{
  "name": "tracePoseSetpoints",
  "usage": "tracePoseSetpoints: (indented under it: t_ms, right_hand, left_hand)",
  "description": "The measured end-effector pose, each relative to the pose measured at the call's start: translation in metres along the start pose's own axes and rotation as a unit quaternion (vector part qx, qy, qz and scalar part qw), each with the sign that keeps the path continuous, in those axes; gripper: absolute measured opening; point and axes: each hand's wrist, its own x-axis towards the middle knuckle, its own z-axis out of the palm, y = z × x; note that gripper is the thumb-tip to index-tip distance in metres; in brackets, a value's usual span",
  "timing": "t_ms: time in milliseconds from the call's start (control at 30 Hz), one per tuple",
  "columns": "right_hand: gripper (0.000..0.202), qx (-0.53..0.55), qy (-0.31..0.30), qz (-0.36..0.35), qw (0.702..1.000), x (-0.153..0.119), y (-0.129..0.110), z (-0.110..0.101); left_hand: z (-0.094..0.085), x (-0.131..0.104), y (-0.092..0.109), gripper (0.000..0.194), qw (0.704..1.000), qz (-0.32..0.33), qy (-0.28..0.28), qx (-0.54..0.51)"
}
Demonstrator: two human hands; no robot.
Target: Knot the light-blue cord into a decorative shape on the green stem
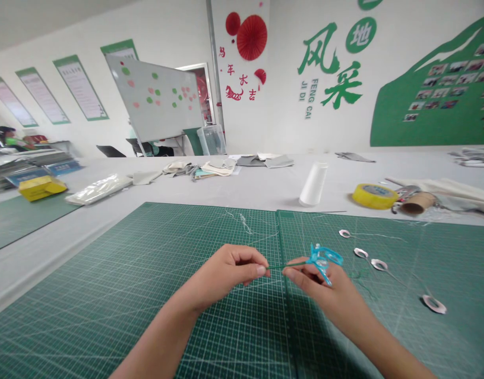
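Between my two hands runs a thin green stem (276, 267), held nearly level above the cutting mat (210, 231). My left hand (236, 268) pinches its left end between thumb and fingertips. Further right, my right hand (321, 279) grips the stem near a blue flower-like piece (323, 259) with looped petals, which lies over the fingers. Several pinkish oval rings with thin wire tails rest on the mat to the right, among them one ring (379, 265) close to my right hand and another ring (434, 304) nearer me.
A white thread cone (313, 184) stands beyond the mat. Yellow tape (375, 196) and a cardboard tube (419, 202) lie at the right. Loose white thread (245, 223) trails over the mat. At the left are a yellow box (42, 188) and a plastic-wrapped packet (100, 189).
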Motion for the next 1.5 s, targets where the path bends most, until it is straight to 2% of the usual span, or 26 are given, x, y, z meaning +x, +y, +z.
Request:
tracePoseSetpoints:
  t_ms: [133, 300, 467, 600, 800, 1000, 1167, 1500]
  right_hand:
    - [0.023, 0.047, -0.043, 0.008, 0.998, 0.005, 0.006, -0.004]
    - [0.019, 0.117, -0.079, 0.0, 0.99, 0.009, 0.01, -0.01]
    - [0.021, 0.071, -0.107, -0.021, 0.991, 0.007, 0.003, -0.015]
    - [0.024, -0.005, -0.098, -0.042, 0.994, 0.004, -0.005, -0.017]
    - [0.024, -0.119, -0.022, -0.117, 0.986, -0.004, -0.013, -0.014]
    - [0.03, -0.185, 0.022, -0.154, 0.97, -0.008, -0.01, -0.005]
    - [0.026, -0.181, 0.028, -0.132, 0.974, -0.007, -0.006, -0.001]
    - [0.022, -0.162, 0.034, -0.111, 0.98, -0.008, -0.002, 0.003]
  left_hand:
    - [0.0, -0.003, 0.001, 0.013, 0.997, 0.0, -0.077, 0.0]
    - [-0.001, -0.004, 0.0, 0.015, 0.989, -0.003, -0.131, 0.072]
    - [-0.001, -0.005, -0.005, 0.017, 0.977, 0.01, -0.152, 0.149]
    - [0.001, -0.003, -0.009, 0.017, 0.972, 0.01, -0.12, 0.202]
    - [0.001, 0.0, -0.012, 0.02, 0.965, 0.001, 0.021, 0.263]
    - [0.002, 0.005, -0.014, 0.021, 0.962, 0.0, 0.097, 0.256]
    - [0.003, 0.007, -0.016, 0.019, 0.963, 0.003, 0.128, 0.238]
    - [0.003, 0.007, -0.016, 0.017, 0.965, 0.014, 0.149, 0.215]
